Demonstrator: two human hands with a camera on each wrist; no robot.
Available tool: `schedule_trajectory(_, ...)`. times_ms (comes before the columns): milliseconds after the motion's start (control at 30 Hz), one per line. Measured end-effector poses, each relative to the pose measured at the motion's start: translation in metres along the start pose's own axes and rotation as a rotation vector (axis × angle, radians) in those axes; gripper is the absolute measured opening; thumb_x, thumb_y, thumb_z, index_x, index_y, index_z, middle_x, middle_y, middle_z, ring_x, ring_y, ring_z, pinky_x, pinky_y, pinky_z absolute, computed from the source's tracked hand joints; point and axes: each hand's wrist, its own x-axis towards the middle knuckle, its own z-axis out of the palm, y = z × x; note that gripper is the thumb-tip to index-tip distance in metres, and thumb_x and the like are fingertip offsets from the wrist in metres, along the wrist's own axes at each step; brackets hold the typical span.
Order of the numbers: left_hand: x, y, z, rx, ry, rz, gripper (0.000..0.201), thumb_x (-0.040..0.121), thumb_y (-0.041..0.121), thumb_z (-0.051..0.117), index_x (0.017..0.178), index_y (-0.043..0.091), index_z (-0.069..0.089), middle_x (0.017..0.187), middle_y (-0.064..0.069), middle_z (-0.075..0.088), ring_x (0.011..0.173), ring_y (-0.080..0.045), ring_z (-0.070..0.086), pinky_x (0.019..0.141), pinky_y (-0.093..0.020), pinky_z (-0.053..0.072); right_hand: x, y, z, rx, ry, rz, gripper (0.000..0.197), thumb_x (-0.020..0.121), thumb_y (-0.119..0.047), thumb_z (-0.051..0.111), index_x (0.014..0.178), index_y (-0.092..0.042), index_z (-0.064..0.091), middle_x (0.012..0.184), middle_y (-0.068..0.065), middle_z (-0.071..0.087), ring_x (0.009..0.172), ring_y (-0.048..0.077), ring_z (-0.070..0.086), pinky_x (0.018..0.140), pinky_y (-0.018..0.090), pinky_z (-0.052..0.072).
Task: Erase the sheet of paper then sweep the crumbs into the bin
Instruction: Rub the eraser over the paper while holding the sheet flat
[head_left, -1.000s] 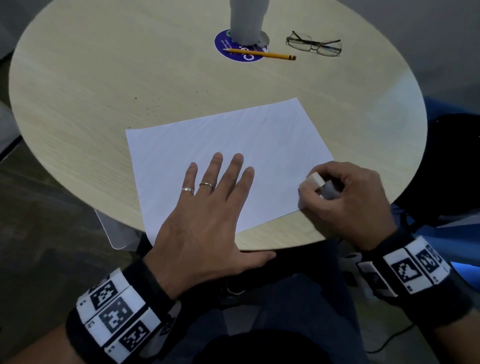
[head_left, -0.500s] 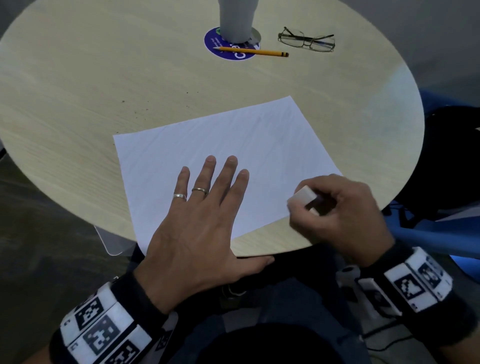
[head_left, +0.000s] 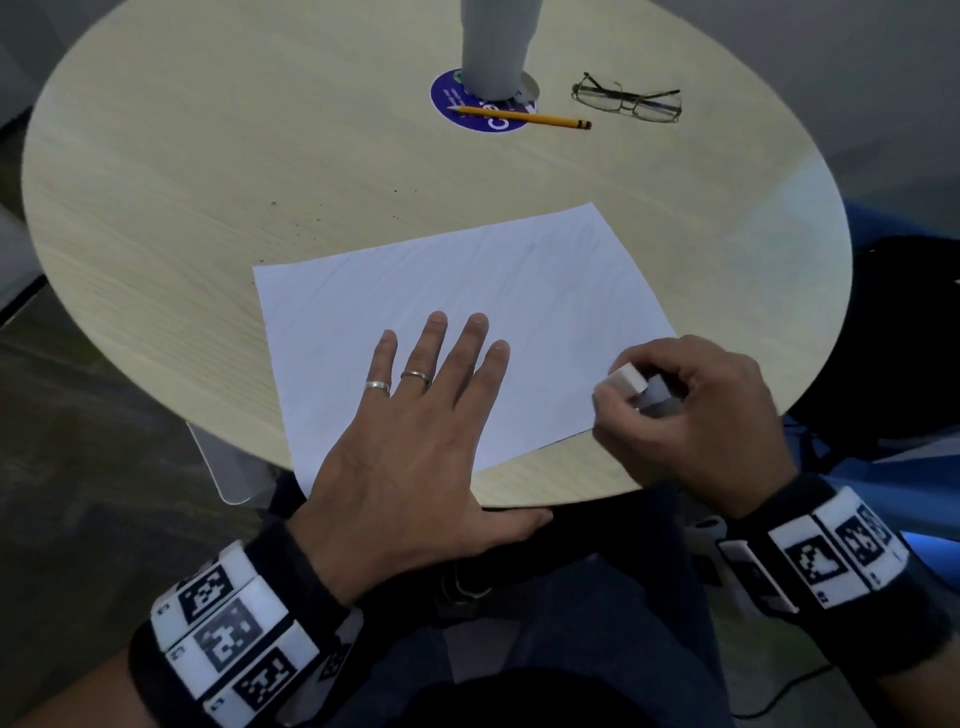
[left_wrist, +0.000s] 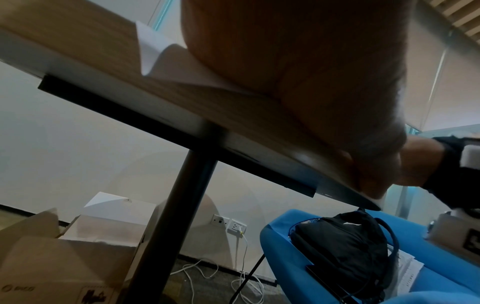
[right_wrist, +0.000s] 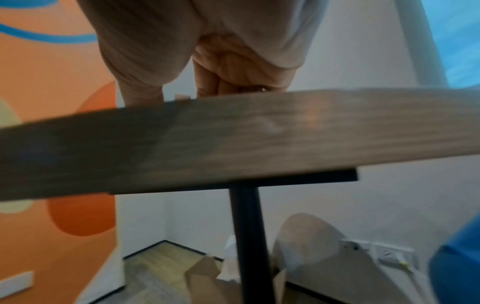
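A: Is there any writing that can be read?

B: Only a little. The round blue sticker (head_left: 483, 111) at the far side of the desk (head_left: 208, 182) has white letters, but I can read just a big "C"; the rest is too small. A grey cylinder (head_left: 493, 47) stands on this sticker, and a yellow pencil (head_left: 519, 117) lies across it. The wristbands carry black-and-white square codes, no words.

A: What else is around?

B: A pair of glasses (head_left: 631, 98) lies to the right of the pencil. Small dark crumbs (head_left: 317, 221) are scattered on the desk beyond the far edge of the sheet of paper (head_left: 415, 291).

A: Where is the sheet, and the hands?

B: The sheet lies near the front edge of the desk, one corner over the edge. The left hand (head_left: 415, 441) lies flat on it, fingers straight, thumb at the desk edge. The right hand (head_left: 691, 415) is at the sheet's right corner; its grip is closed around a white eraser (head_left: 631, 382), held between thumb and fingers.

A: And the bin?

B: I cannot tell which thing it is.
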Motion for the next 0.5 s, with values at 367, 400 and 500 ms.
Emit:
schedule_trajectory(367,0.001,0.000,0.002,0.010,0.009,-0.002,0.131,0.073,0.104,0.028,0.169,0.018,0.005,0.175,-0.006,-0.013,0.161,-0.031,-0.016,0.127,-0.061,0.004,0.006,-0.004,-0.002,0.065,0.013,-0.051,0.012,0.083,-0.017,0.085,0.078,-0.022,0.075,0.075,-0.013,0.071,0.070,0.014,0.064,0.066,0.036,0.052)
schedule_trajectory(400,0.001,0.000,0.002,0.009,0.010,-0.002,0.131,0.073,0.104,0.029,0.169,0.018,0.005,0.175,-0.006,-0.013,0.161,-0.030,-0.016,0.127,-0.061,0.004,0.003,-0.011,0.008,0.041,-0.016,-0.070,0.013,0.083,-0.019,0.082,0.075,-0.022,0.073,0.072,-0.012,0.070,0.070,0.014,0.063,0.066,0.035,0.051)
schedule_trajectory(500,0.001,0.000,0.002,0.008,0.012,-0.002,0.131,0.073,0.104,0.030,0.169,0.018,0.006,0.176,-0.006,-0.011,0.161,-0.030,-0.015,0.127,-0.061,0.004,0.008,-0.004,0.013,0.021,-0.041,-0.008,0.017,0.083,-0.020,0.075,0.067,-0.021,0.068,0.067,-0.007,0.067,0.069,0.018,0.061,0.063,0.040,0.052)
